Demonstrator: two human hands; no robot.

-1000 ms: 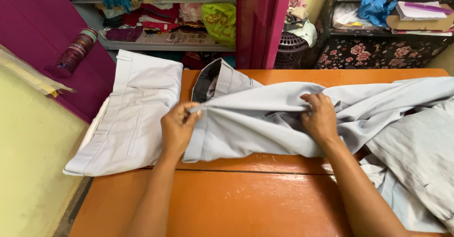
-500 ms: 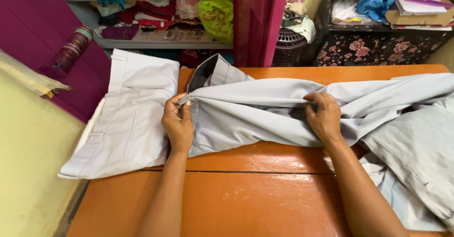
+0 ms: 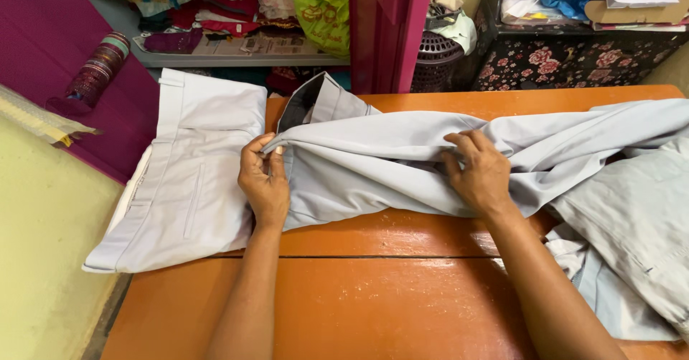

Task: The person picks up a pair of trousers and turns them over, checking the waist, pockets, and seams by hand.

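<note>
My left hand point(image 3: 264, 182) pinched the waistband edge of the grey trousers point(image 3: 373, 166); my right hand point(image 3: 479, 175) gripped a fold mid-leg. The trousers lay across the orange table point(image 3: 373, 302), beside a folded pair point(image 3: 190, 180) overhanging its left edge. The near tabletop lay bare.

My left hand point(image 3: 263, 180) pinches shut, thumb against fingers, knuckles up. My right hand point(image 3: 479, 173) curls palm-down, fingers gripping. Both forearms reach forward, bare.
</note>
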